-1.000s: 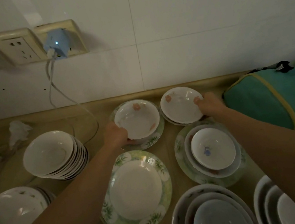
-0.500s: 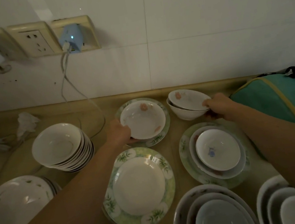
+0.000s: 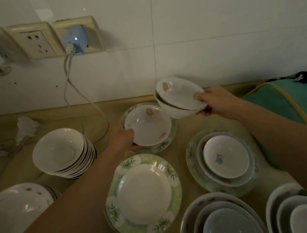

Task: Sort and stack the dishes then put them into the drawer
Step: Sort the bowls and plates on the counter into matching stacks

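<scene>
Where readable, no visible writing.

Both bare arms stretched forward, left hand (image 3: 121, 137) curled at the rim of a bowl (image 3: 148, 125), right hand (image 3: 214, 100) raised, two nested bowls (image 3: 180, 97) held tilted, thumb over their rim

The bowls (image 3: 181, 99) and green-rimmed plate (image 3: 144, 196) look like glazed ceramic, smooth and glossy with light glints. The wall tiles (image 3: 212, 13) are smooth with a soft sheen. The countertop (image 3: 182, 131) looks matt. The teal bag (image 3: 300, 102) is soft cloth.
</scene>
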Demonstrator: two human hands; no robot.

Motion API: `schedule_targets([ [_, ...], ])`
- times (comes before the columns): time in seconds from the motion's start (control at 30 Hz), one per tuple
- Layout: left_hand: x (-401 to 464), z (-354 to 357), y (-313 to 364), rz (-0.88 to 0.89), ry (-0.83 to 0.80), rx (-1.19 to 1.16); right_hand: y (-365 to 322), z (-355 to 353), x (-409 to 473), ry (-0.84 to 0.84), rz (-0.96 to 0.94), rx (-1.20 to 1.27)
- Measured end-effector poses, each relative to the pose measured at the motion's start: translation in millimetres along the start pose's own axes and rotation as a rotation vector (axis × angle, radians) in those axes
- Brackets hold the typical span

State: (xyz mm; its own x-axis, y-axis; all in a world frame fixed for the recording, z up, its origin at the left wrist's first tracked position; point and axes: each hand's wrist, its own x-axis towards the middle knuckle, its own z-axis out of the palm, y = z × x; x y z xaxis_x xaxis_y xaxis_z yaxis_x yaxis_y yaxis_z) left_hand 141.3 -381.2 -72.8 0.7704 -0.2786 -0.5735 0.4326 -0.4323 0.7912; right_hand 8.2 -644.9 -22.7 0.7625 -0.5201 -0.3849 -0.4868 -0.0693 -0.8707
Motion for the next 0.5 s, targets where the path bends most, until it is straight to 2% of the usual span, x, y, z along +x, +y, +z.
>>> schedule_targets([
  [0.1, -0.8, -7.4, 2.4, 0.04, 0.026, 0.09, -12.8, 23.4, -5.3, 0.005, -0.103, -0.136],
  [0.23, -4.5, -16.4, 7.2, 0.224, 0.147, 0.279, -19.7, 55.4, -7.0, -0.004, -0.184, -0.299],
  [0.33, -6.8, -17.9, 11.3, 0.229, 0.093, 0.198, -20.0, 74.3, -5.0, 0.03, -0.19, -0.385],
  [0.5, -10.5, -16.7, 11.9, 0.344, 0.062, 0.393, -18.8, 92.1, -2.8, 0.066, -0.204, -0.521],
])
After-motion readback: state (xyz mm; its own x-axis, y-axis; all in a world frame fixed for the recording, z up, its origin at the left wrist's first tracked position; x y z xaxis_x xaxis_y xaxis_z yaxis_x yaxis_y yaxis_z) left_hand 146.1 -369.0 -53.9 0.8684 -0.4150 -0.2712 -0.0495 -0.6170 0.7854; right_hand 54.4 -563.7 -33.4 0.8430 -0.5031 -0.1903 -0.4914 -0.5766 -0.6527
